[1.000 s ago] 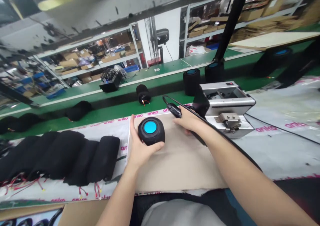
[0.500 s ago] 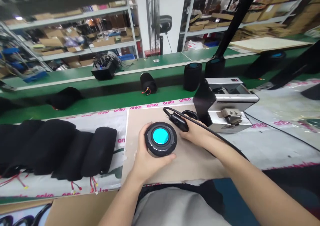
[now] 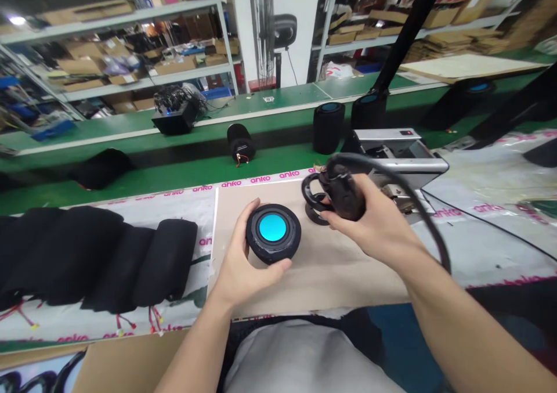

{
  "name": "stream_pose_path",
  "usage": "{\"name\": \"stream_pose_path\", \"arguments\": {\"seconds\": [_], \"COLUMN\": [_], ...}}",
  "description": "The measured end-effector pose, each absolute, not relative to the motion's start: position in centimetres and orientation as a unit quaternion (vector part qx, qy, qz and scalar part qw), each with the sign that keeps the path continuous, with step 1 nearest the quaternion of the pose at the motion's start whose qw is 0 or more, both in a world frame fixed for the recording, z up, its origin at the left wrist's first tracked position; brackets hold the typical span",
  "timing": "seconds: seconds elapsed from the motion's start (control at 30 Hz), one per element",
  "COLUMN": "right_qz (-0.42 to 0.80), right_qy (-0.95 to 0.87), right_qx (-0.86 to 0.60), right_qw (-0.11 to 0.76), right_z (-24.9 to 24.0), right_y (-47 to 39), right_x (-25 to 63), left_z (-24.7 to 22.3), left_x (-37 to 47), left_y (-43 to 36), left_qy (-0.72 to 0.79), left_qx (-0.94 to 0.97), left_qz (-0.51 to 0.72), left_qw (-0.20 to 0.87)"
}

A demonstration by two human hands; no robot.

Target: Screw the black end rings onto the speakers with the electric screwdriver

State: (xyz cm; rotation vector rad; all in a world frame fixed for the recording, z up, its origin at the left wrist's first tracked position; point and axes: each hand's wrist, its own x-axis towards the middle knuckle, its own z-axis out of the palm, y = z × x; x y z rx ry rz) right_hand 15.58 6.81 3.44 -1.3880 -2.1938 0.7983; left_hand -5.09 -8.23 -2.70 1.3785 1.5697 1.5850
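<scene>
- Left grip (image 3: 243, 265): clamped on a black cylinder (image 3: 274, 233), thumb at its near side, fingers round its left.
- Cylinder: end face turned up; bright cyan, mirror-like disc (image 3: 272, 227) at centre, dark ridged rings around it, glossy streaks on the near rim, matte black side. Located over the cardboard sheet (image 3: 322, 282), left of its middle; base hidden, contact with sheet cannot be told.
- Right grip (image 3: 378, 222): closed around a black tool (image 3: 346, 194), blurred; thick cable (image 3: 429, 216) arches over the wrist.
- Black loop (image 3: 307, 194) just left of tool; whether held, cannot tell.
- Left of sheet: row of black covered cylinders (image 3: 108, 259), red wires at near ends.
- Beyond right hand: silver metal device (image 3: 402, 165), partly hidden.
- Farther, on green worktop (image 3: 278, 158): one cylinder lying (image 3: 241, 140), another standing (image 3: 329, 129), blue-topped.
- Background: stocked shelves (image 3: 187, 76), dark fan (image 3: 285, 31).
</scene>
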Motion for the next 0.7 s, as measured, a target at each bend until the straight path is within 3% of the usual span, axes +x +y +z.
{"name": "stream_pose_path", "arguments": {"seconds": [0.1, 0.27, 0.5, 0.7], "right_qz": [0.374, 0.372, 0.435, 0.529], "right_qy": [-0.813, -0.888, -0.836, -0.814], "right_qx": [-0.352, -0.203, -0.248, -0.218], "right_qw": [0.274, 0.181, 0.224, 0.096], "right_z": [6.2, 7.8, 7.9, 7.9], "right_y": [5.7, 5.0, 6.0, 7.0], "right_x": [15.5, 15.0, 14.9, 13.7], "left_z": [-2.3, -1.4, -1.9, -2.1], "left_x": [-5.0, -3.8, -3.7, -4.4], "left_y": [-7.7, -7.2, -7.4, -7.3], "left_qy": [0.569, 0.568, 0.571, 0.562], "left_qx": [0.505, 0.476, 0.491, 0.519], "left_qz": [0.599, 0.622, 0.625, 0.607], "left_qw": [0.252, 0.254, 0.207, 0.213]}}
